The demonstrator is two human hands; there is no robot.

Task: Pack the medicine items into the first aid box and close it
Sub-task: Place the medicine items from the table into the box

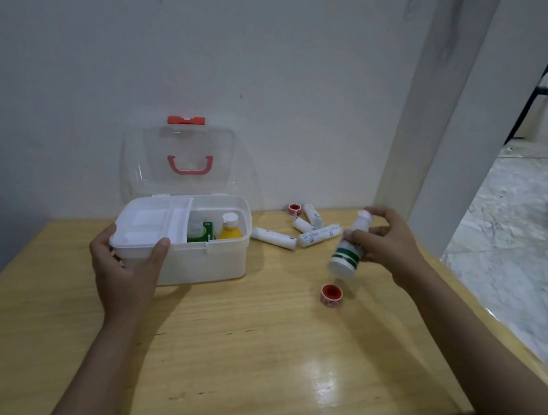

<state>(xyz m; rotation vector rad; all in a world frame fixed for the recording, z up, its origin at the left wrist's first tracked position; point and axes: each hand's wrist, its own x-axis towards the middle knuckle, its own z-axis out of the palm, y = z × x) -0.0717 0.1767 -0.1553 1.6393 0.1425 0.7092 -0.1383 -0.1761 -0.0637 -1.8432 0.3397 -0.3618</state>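
Your right hand point(386, 243) is wrapped around a white bottle point(347, 251) with green bands, fingers closed on its upper half so that it hangs tilted in the air, cap end up and away from you, to the right of the first aid box point(191, 249). Your left hand point(127, 263) grips the box's near left corner, thumb pressed on the rim of the white inner tray point(150, 223) that covers the box's left part. Its clear lid point(177, 157) stands open against the wall, red handle and latch showing. Inside the box's right part, a yellow bottle point(230, 228) with a white cap stands upright beside a green packet point(202, 233). Right of the box, on the wooden table point(247, 359), several white bandage rolls point(300, 233) lie in a loose cluster, with a small red tape roll point(294, 209) behind them near the wall. Another red tape roll point(330, 295) sits nearer you, just below the held bottle.
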